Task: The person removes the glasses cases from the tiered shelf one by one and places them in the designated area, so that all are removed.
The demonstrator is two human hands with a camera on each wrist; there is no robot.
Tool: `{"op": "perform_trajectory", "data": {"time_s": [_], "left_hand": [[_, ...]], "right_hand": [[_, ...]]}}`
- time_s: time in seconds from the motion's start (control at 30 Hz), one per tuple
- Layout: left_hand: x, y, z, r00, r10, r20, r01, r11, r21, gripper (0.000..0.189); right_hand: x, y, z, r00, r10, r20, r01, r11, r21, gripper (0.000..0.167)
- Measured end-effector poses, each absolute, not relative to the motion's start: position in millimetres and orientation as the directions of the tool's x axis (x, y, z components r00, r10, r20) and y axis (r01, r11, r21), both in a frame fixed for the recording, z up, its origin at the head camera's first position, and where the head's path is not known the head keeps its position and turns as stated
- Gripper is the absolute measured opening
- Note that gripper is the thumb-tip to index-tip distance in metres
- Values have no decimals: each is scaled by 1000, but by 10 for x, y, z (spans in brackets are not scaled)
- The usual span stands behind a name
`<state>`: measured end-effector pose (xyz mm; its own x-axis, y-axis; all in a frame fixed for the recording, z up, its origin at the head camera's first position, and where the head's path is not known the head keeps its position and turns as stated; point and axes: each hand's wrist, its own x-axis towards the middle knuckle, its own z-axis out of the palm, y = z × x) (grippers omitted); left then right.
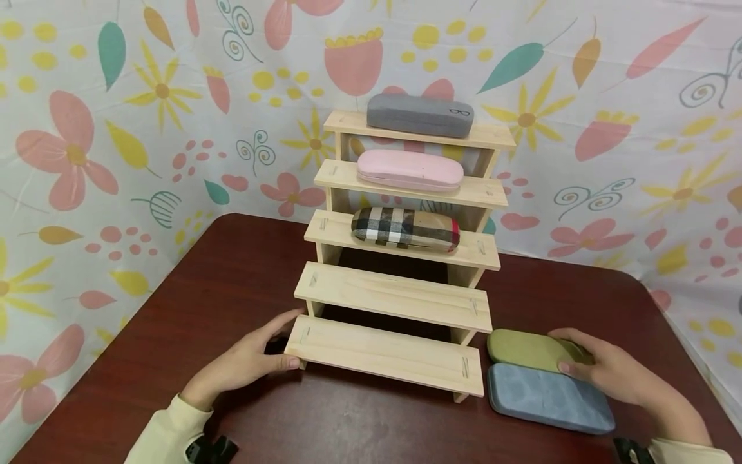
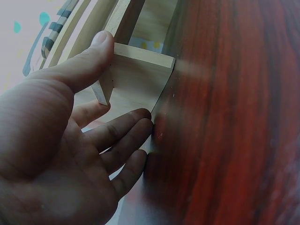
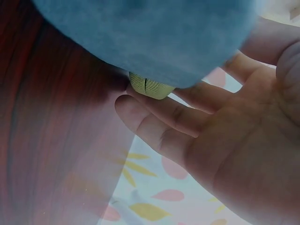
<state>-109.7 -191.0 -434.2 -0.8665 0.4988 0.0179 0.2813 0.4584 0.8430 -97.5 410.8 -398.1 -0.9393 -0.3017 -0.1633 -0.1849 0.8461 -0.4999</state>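
A pale wooden stepped stand point(image 1: 394, 296) with several shelves rises at mid-table. My left hand point(image 1: 246, 357) grips the left end of its lowest shelf point(image 2: 140, 55), thumb at the front edge and index finger behind it; the other fingers spread loosely by the tabletop. On the right, my right hand point(image 1: 617, 367) holds a green glasses case point(image 1: 527, 349) by its right end, thumb on the near side. That case lies close behind a blue glasses case point(image 1: 547, 398). In the right wrist view the blue case hides most of the green one.
Upper shelves carry a grey glasses case point(image 1: 417, 116) on top, a pink one point(image 1: 408, 169) below, then a plaid one point(image 1: 406, 229). The dark red-brown table point(image 1: 371, 425) has rounded far corners. A flower-printed cloth point(image 1: 232, 116) hangs behind.
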Motion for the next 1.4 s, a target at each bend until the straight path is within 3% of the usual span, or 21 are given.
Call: {"op": "perform_trajectory", "data": {"time_s": [0.23, 0.5, 0.6, 0.7, 0.83, 0.93, 1.17, 1.4], "left_hand": [[-1092, -1939, -4354, -862, 506, 37, 299, 447, 843, 82], [-1083, -1958, -4334, -868, 497, 10, 266, 447, 854, 83], [-1104, -1962, -4323, -863, 505, 7, 268, 447, 853, 84], [-1119, -1970, -4319, -868, 496, -3, 258, 457, 851, 86], [-1114, -1975, -4329, -876, 483, -3, 252, 462, 850, 86], [-1102, -1969, -4343, -880, 475, -5, 247, 466, 850, 86], [-1097, -1957, -4369, -883, 469, -6, 239, 461, 855, 88], [-1105, -1944, -4351, -886, 464, -7, 237, 465, 853, 88]], "right_hand": [[-1004, 4081, -3950, -937, -312, -155, -205, 854, -478, 52], [-976, 3991, -3855, -953, -240, -186, -123, 865, -487, 64], [-946, 3870, -3723, -977, -189, -98, -124, 879, -461, 63], [-945, 3650, -3517, -983, -169, 70, -182, 881, -436, 52], [-1039, 3268, -3225, -938, -191, 289, -301, 862, -408, 38], [-1145, 2992, -3046, -906, -218, 363, -365, 838, -406, 35], [-1429, 2496, -2758, -899, -306, 314, -427, 774, -468, 46], [-1686, 2246, -2711, -894, -369, 253, -447, 753, -483, 61]]}}
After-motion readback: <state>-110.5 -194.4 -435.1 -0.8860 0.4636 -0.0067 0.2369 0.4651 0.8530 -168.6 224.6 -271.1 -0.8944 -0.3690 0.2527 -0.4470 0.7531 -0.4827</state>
